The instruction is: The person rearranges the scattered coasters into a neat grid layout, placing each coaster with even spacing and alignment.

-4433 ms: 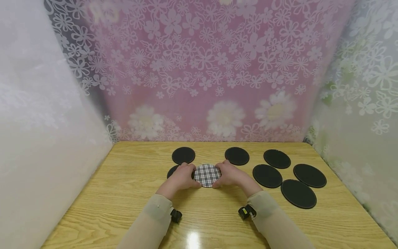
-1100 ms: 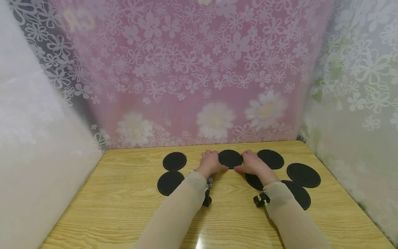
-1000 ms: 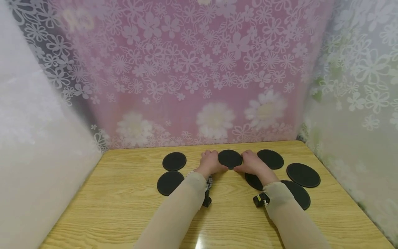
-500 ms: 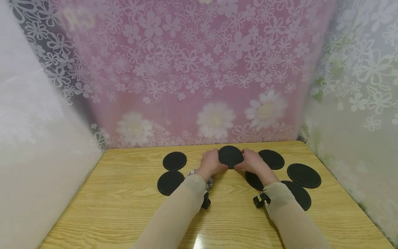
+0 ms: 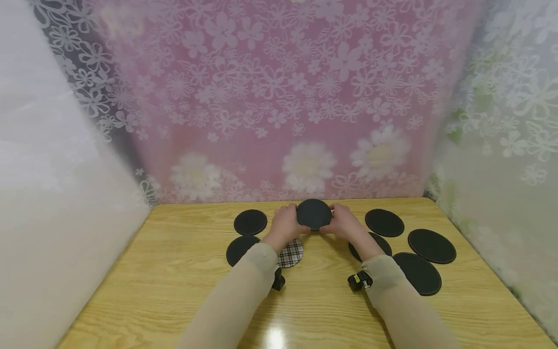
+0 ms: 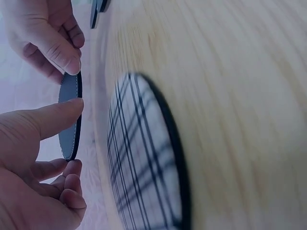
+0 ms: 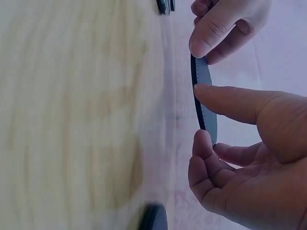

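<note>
A round black coaster [image 5: 314, 214] with a stitched rim is held up above the back of the table, its black face toward me. My left hand [image 5: 284, 227] pinches its left edge between thumb and fingers. On the opposite edge my right hand [image 5: 346, 226] pinches it the same way. Both wrist views show the coaster off the wood, with the thumbs on its near rim. Just below my left hand lies a plaid coaster [image 5: 291, 253], white with dark lines, partly covered by my left wrist in the head view.
Two black coasters lie to the left, a far one [image 5: 250, 222] and a near one [image 5: 240, 249]. Several more lie to the right, among them a rear one [image 5: 384, 223] and a front one [image 5: 417, 274]. A flowered curtain [image 5: 305, 97] hangs behind the wooden table [image 5: 174, 291].
Earlier, both hands held the plaid coaster; it now lies on the table. The hands moved to a black coaster at the back, then tilted and raised it off the wood.
</note>
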Demonstrator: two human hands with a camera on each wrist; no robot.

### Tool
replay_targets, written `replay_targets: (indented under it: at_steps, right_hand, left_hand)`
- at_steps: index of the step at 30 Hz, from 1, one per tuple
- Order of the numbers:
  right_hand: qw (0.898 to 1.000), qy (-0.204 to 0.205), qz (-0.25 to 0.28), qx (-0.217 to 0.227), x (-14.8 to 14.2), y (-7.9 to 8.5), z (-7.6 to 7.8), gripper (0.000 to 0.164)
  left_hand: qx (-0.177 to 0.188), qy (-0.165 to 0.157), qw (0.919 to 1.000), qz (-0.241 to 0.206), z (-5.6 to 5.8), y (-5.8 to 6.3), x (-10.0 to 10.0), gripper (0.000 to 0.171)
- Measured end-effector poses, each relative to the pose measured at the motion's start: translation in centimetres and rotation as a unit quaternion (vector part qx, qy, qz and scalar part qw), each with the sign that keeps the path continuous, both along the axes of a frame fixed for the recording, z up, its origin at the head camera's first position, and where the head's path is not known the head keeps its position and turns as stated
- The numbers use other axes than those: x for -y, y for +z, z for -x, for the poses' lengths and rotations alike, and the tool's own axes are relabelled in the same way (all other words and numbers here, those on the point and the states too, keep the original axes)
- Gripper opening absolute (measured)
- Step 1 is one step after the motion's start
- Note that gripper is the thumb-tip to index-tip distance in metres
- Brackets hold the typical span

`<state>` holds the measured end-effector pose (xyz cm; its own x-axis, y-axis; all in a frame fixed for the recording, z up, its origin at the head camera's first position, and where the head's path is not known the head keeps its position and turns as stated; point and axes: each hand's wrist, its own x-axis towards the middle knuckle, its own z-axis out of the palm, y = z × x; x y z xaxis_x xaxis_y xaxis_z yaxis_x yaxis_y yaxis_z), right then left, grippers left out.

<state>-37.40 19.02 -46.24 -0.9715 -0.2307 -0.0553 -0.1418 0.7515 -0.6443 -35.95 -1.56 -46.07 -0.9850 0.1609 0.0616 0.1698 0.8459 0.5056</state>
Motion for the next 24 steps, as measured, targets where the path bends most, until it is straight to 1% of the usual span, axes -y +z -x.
replay_targets:
  at_steps: [7, 11, 17, 24]
  right_hand:
    - [1.000, 0.019, -0.011, -0.017, 2.7, 0.4, 0.5, 0.079]
    - [0.999, 0.024, -0.015, -0.022, 4.2, 0.4, 0.9, 0.073]
    - [0.999, 0.015, -0.026, -0.026, 6.0, -0.1, 1.4, 0.068]
    - [0.999, 0.002, -0.032, -0.017, 7.2, -0.8, 2.1, 0.068]
  left_hand:
    - [0.005, 0.027, 0.9996, -0.006, 0.2, -0.4, 2.4, 0.082]
    - [0.010, 0.042, 0.9990, -0.010, 0.3, -0.7, 3.6, 0.083]
    - [0.016, 0.055, 0.9981, -0.021, 0.2, -1.1, 4.9, 0.082]
    - [0.015, 0.065, 0.9977, -0.009, 0.6, -1.5, 5.8, 0.079]
